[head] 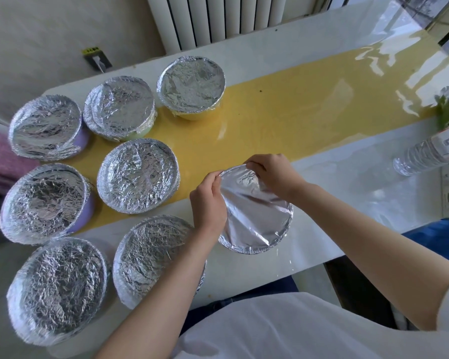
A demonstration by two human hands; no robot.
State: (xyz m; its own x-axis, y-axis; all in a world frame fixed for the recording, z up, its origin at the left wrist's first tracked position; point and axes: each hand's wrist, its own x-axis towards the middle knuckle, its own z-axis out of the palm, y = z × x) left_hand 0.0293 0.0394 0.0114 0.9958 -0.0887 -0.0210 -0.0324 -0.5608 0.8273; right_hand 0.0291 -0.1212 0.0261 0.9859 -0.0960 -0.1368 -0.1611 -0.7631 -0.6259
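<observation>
Foil (254, 218) is what I see being worked: a smooth, shiny sheet drawn over a round bowl (253, 251) that sits mouth-up, so I find no long axis to speak of. Its creases fan out from the pinched far edge toward the near rim. The bowl lies directly under the fingertips and just nearer than them, on the glossy white table (335, 193) beside its yellow strip (270, 120). The left hand (209, 200) pinches the foil's rim between thumb and curled fingers (217, 177) at the far-left edge. The right hand (272, 172) has its fingers (254, 165) curled down onto the far edge and grips the foil there, with the two sets of fingertips close together. Left of the left fingers I count seven more bowls (138, 176), their foil tops far more crumpled, with purple, green and yellow walls peeping out beneath some. Well to the right of the right fingers a clear ribbed plastic bottle (425, 154) lies on its side.
</observation>
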